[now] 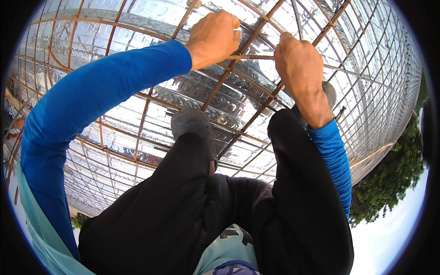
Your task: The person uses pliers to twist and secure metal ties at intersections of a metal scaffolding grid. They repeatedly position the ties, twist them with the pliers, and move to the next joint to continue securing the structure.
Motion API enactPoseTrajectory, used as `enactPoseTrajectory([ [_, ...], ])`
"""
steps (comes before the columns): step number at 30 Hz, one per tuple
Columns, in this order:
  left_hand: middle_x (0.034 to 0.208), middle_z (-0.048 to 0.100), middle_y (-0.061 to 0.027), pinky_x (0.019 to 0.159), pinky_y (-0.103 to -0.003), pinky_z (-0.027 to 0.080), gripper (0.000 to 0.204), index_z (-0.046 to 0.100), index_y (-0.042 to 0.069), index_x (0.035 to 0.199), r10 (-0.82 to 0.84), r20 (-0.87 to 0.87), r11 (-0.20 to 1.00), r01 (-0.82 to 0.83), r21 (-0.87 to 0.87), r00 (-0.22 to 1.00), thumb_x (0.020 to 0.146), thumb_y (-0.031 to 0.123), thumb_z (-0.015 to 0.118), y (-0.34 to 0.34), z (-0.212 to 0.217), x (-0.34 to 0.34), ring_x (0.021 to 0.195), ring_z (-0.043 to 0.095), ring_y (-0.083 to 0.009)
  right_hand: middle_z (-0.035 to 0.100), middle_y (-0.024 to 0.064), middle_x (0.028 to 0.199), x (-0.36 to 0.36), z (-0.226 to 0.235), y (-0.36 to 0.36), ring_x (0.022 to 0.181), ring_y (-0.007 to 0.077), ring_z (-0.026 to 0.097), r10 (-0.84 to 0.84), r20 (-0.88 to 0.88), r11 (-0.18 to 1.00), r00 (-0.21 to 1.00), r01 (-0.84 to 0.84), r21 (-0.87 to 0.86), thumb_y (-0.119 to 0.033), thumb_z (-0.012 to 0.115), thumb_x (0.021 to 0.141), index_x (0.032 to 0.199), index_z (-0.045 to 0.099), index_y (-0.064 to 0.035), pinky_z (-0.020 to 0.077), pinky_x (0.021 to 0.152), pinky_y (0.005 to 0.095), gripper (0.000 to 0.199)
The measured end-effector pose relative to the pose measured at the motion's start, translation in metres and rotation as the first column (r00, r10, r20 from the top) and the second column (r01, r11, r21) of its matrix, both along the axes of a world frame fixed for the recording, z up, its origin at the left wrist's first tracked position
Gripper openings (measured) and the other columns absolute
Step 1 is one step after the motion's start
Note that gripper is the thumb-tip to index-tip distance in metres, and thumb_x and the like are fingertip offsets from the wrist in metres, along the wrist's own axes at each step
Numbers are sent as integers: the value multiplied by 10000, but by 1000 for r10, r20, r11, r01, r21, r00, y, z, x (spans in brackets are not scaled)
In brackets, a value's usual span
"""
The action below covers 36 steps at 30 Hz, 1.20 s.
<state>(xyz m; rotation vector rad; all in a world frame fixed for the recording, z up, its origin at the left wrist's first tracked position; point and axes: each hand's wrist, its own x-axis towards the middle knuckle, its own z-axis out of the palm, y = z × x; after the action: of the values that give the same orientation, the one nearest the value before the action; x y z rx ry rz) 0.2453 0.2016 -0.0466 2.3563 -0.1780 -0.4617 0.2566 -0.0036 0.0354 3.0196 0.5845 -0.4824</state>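
Observation:
My left hand (214,39) is closed in a fist over the rusty rebar grid (215,91); what its fingers hold, if anything, is hidden. To its right, my right hand (300,64) is closed, with its fingers curled round a ribbed rebar rod (254,57). This rod spans the gap between the two hands, running from the right fingers to beneath the left wrist. Another dark ribbed bar (297,18) rises just beyond the right knuckles. Both fists are close to the crossing bars.
Shiny silver metal decking (247,94) lies under the grid. My dark boots (190,123) stand on it, knees bent below the hands. A pale curved strip (372,155) lies at the right. Green trees (394,183) show beyond the edge. Loose bars (13,103) are at far left.

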Motion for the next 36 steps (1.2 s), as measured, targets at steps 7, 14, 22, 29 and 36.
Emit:
enactPoseTrajectory([
  [7, 866, 771, -173, 772, -461, 597, 278, 774, 21, 1134, -171, 69, 978, 160, 134, 983, 947, 226, 750, 5, 6, 4, 810, 758, -360, 702, 240, 713, -2, -16, -11, 699, 447, 728, -70, 35, 986, 997, 64, 154, -142, 654, 928, 870, 660, -41, 598, 623, 526, 116],
  [14, 773, 739, -154, 701, -452, 583, 262, 775, 40, 963, -141, 137, 973, 112, 201, 980, 919, 297, 794, 3, -8, 6, 742, 740, -352, 701, 231, 709, -1, -28, -17, 685, 449, 717, -59, 55, 975, 997, 46, 219, -148, 624, 957, 922, 671, -66, 582, 606, 532, 100],
  [22, 747, 723, -168, 644, -448, 566, 275, 776, 46, 907, -167, 158, 968, 131, 216, 973, 903, 318, 810, 1, -10, 9, 698, 724, -349, 703, 226, 717, 2, -28, -18, 695, 441, 718, -69, 33, 970, 997, 59, 238, -134, 607, 956, 957, 683, -72, 580, 619, 530, 98],
  [29, 806, 724, -145, 688, -470, 573, 202, 732, 53, 860, -175, 221, 979, 147, 138, 959, 984, 208, 691, -2, -9, 5, 759, 722, -351, 705, 237, 725, 3, -28, -18, 705, 441, 723, -51, 2, 968, 999, 48, 248, -123, 617, 945, 932, 688, -56, 581, 623, 534, 98],
  [36, 875, 756, -158, 758, -475, 600, 76, 730, 59, 924, -405, 281, 909, 350, 225, 870, 911, 121, 689, -10, 8, 16, 827, 750, -369, 724, 218, 758, 13, -25, -13, 731, 410, 723, -85, -107, 907, 991, 122, 404, -179, 681, 962, 1002, 744, -22, 565, 686, 489, 174],
])
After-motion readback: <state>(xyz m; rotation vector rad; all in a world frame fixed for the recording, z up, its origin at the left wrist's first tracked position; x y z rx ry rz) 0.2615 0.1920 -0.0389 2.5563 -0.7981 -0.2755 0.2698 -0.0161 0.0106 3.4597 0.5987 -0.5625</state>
